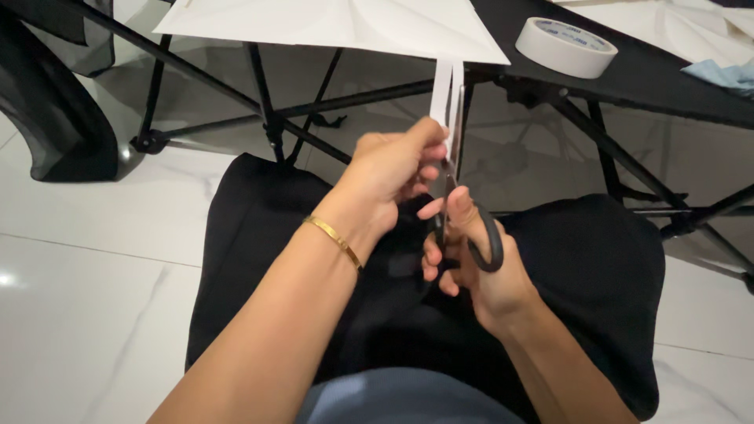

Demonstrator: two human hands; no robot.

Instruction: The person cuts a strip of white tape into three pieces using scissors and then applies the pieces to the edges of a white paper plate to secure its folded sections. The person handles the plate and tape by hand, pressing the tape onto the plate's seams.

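A narrow white paper strip [442,93] is pinched between the thumb and fingers of the left hand [393,169], just above the centre of the view, and is held taut as it hangs from the edge of a large white paper sheet [330,23] lying on the black folding table [667,86] at 12 o'clock. The right hand [471,263], just below and to the 4 o'clock side of the left, is closed through the black handles of a pair of scissors [463,220]; the blades are pointed up along the strip, and whether they are parted or shut cannot be told, since they are seen edge-on and partly hidden by the left hand. The step in hand is judged to be a cut along or across the strip. The next move would call for the strip to be kept tight and the blades to be lined up squarely with it, so that a crooked or torn edge is avoided.

No container is seen. At 1 o'clock a roll of white tape [565,45] is laid flat on the table, well apart from both hands, and a light-blue cloth [726,74] is seen at the table's far right edge. A gold bracelet [334,239] is worn on the left wrist.
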